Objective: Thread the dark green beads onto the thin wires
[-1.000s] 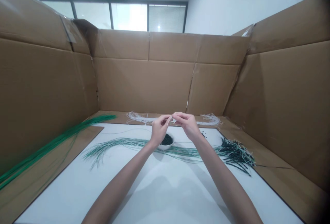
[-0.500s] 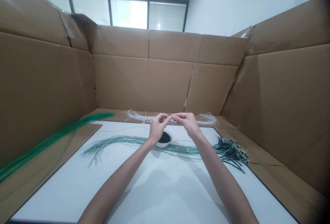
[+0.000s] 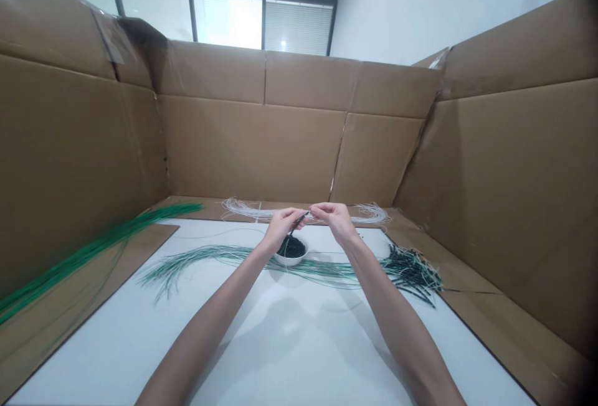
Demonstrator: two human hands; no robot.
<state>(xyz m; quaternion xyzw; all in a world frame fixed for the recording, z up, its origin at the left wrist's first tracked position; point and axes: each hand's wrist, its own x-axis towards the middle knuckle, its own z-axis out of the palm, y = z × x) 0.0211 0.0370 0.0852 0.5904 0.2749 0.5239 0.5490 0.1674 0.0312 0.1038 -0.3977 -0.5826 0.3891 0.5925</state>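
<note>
My left hand (image 3: 281, 226) and my right hand (image 3: 334, 218) meet above the back of the white table, their fingertips pinching a thin wire (image 3: 300, 217). A dark piece sits on the wire near my left fingers; it is too small to identify. Just below my left hand stands a small white bowl (image 3: 291, 263) holding dark granular pieces (image 3: 291, 247). A long bundle of green-and-white wires (image 3: 233, 255) runs across the table under both forearms. At its right end lies a heap of dark-tipped wires (image 3: 411, 269).
Loops of white wire (image 3: 243, 209) lie on the cardboard behind the table, with more (image 3: 371, 213) at the right. A green wire bundle (image 3: 93, 247) lies across the cardboard at left. Tall cardboard walls (image 3: 252, 151) surround the white table (image 3: 280, 337).
The dark piece now shows on the wire between my fingers, where only pale wire showed before. My hands have dropped slightly toward the bowl, and the whole view has shifted a little.
</note>
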